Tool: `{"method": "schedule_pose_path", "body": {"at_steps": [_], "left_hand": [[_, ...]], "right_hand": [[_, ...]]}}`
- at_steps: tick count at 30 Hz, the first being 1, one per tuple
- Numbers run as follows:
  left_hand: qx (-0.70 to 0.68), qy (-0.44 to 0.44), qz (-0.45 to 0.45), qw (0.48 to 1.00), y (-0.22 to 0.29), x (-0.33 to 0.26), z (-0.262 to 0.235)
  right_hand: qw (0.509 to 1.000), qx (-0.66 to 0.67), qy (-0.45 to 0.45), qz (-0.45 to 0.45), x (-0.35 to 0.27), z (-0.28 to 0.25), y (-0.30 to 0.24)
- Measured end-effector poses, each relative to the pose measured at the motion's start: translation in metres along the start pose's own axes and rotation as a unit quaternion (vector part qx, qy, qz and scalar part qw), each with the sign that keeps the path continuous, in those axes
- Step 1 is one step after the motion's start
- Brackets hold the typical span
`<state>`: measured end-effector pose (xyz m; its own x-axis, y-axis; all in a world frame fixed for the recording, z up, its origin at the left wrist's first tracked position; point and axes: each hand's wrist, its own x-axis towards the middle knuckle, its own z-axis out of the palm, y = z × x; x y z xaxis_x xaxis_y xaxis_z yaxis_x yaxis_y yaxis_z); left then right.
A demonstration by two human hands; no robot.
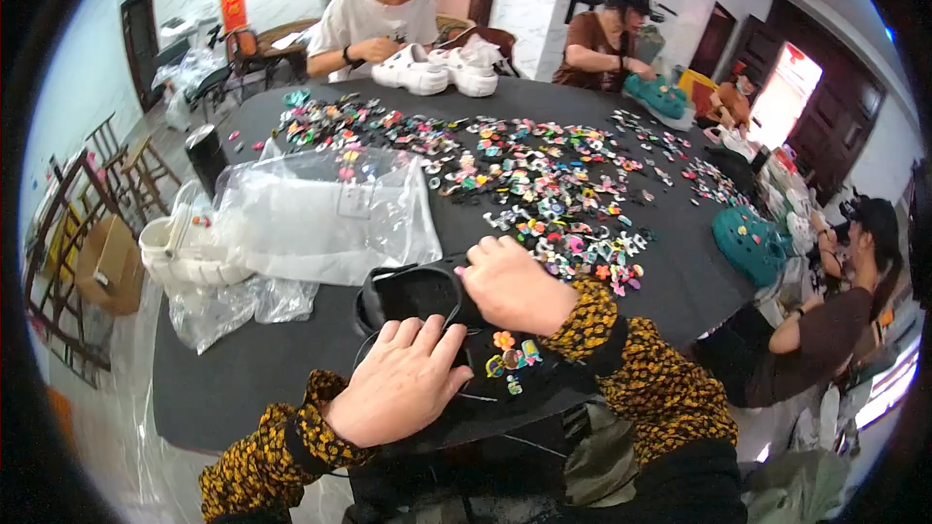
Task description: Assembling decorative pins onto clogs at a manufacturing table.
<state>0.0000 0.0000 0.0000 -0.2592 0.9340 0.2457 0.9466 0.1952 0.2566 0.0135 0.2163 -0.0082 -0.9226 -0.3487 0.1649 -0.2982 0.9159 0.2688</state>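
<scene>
A black clog (408, 296) lies near the front edge of the table, its opening up. My right hand (515, 281) grips the clog's right end with curled fingers; whether something small is pinched there is hidden. Laid over the near side of the clog is my left hand (413, 383), its fingers stretched out side by side. Part of a dark object shows beneath that palm, too covered to make out. Just right of my left hand sits a small group of colourful shoe charms (513, 361), an orange flower among them.
A wide heap of loose charms (553, 184) covers the middle of the black table (243, 369). To the left are a clear plastic bag (330, 213), a cream clog (189, 252) and a black can (206, 157). Co-workers sit around with white clogs (413, 73) and teal clogs (749, 245).
</scene>
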Motion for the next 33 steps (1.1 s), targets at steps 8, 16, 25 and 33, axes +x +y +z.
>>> {"method": "schedule_pose_path", "body": {"at_steps": [8, 16, 25, 33], "left_hand": [[0.013, -0.009, -0.035, 0.999, 0.003, -0.001, -0.005], [0.016, 0.005, -0.025, 1.0, 0.004, -0.002, -0.007], [0.02, 0.008, -0.024, 0.999, 0.004, -0.002, -0.006], [0.014, 0.016, -0.027, 0.999, 0.004, -0.004, -0.003]], "right_hand": [[0.995, 0.006, 0.089, 0.034, 0.008, 0.009, 0.004], [0.989, 0.065, 0.119, 0.063, 0.003, 0.003, 0.009], [0.968, -0.128, 0.168, 0.137, 0.009, 0.01, 0.025], [0.971, 0.14, 0.194, 0.016, 0.017, -0.001, -0.007]]}}
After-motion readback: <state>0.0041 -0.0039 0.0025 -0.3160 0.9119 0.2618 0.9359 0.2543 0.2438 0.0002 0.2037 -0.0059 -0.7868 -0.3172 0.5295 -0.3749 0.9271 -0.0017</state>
